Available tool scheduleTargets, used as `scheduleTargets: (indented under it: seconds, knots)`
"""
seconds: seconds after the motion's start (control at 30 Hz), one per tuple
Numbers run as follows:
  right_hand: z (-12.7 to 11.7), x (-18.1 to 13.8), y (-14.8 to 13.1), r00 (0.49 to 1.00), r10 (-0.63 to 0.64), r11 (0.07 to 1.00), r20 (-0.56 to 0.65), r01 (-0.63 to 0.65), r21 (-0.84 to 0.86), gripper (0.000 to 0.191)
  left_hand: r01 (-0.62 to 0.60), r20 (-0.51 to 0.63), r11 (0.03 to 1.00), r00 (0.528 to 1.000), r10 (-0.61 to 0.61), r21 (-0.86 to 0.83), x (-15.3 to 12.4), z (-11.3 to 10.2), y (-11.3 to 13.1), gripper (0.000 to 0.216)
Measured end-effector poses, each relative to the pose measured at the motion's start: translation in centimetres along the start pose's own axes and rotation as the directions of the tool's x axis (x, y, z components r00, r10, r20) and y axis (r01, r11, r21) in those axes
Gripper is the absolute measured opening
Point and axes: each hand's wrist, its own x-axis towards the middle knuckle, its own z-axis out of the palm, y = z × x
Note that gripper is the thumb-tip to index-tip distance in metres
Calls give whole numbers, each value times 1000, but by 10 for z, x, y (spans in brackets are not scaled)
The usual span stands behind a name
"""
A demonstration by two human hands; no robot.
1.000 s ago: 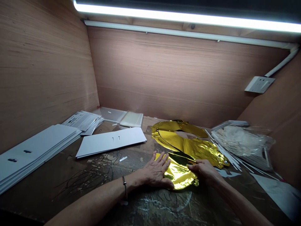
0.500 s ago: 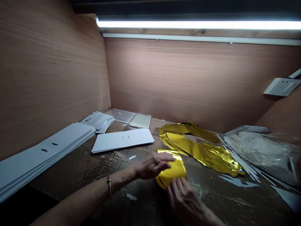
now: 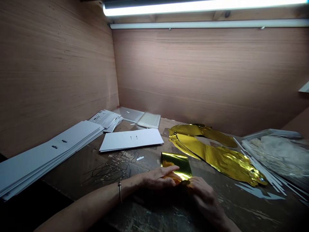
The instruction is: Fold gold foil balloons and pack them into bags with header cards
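Note:
A folded, shiny gold foil balloon lies on the worktable in front of me. My left hand rests on its near left part, fingers stretched out over the foil and thumb apart. My right hand has its fingers bent at the near right corner of the balloon and grips that edge. The fingertips there are partly in shadow. More flat gold foil balloons lie just behind and to the right, overlapping one another.
White slotted cards lie behind my left hand, with a longer stack farther left. Printed sheets and clear plastic sleeves sit near the back corner. On the right are white sticks and a clear bag. Dark threads lie left of centre.
The near part of the foil balloon has been folded up, shortening it. My left hand has moved down slightly, and my right hand up and right. The view has shifted a little.

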Motion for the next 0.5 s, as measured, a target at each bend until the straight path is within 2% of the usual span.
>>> scheduleTargets:
  seconds: [0.03,0.1,0.17,0.27,0.33,0.43,0.5]
  knots:
    - [1,4,1,988,155,988,24,-155,26,21,-8,-36,998,999,6,-64,0,0,-1,71]
    - [2,16,1,903,421,905,84,-424,25,25,-48,-144,972,989,15,-232,2,0,-4,70]
    - [2,32,3,823,550,832,141,-555,-8,25,-36,-242,923,968,-62,-384,6,2,-10,63]
    - [1,52,10,770,605,793,202,-605,-69,16,56,-289,848,926,-241,-527,13,7,-18,60]
    - [1,61,14,735,635,770,237,-627,-118,11,89,-355,862,886,-297,-499,17,10,-21,66]
    - [2,67,17,702,662,748,263,-639,-178,9,103,-504,936,820,-271,-337,15,11,-12,73]
    - [1,69,18,691,672,740,267,-640,-206,13,94,-595,984,787,-165,-149,11,10,1,75]
